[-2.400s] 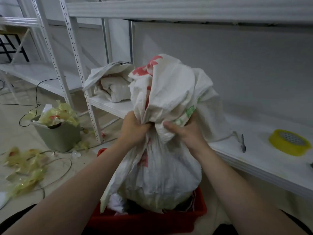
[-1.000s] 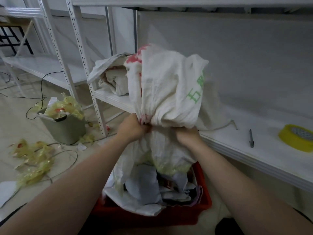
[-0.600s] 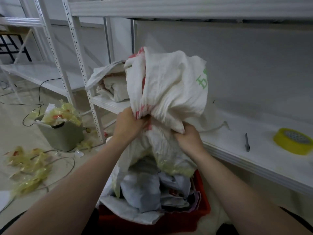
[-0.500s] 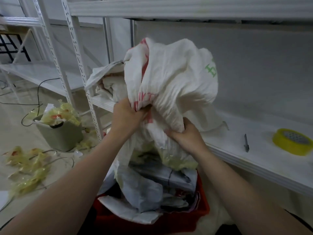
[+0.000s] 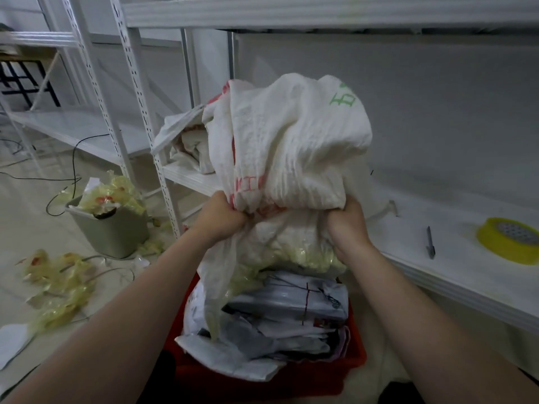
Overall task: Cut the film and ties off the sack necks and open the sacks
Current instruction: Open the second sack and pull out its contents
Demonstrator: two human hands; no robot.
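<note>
A white woven sack (image 5: 294,141) with red and green print hangs upside down over a red crate (image 5: 262,374). My left hand (image 5: 221,217) grips a bunch of its cloth on the left side. My right hand (image 5: 345,225) grips the cloth on the right. Yellowish film (image 5: 303,255) shows at the sack's lower mouth. Grey and white parcels (image 5: 280,313) lie heaped in the crate under it. A second crumpled white sack (image 5: 186,144) lies on the shelf behind.
A white shelf board (image 5: 466,263) on the right carries a dark cutter (image 5: 430,242) and a yellow tape roll (image 5: 513,239). A grey bin (image 5: 113,228) full of yellow film stands on the floor at left, with film scraps (image 5: 55,284) and cables around it.
The parcels have dropped out of the sack into the crate. Both hands have regripped the cloth and lifted and shaken the sack, which now hangs nearly empty.
</note>
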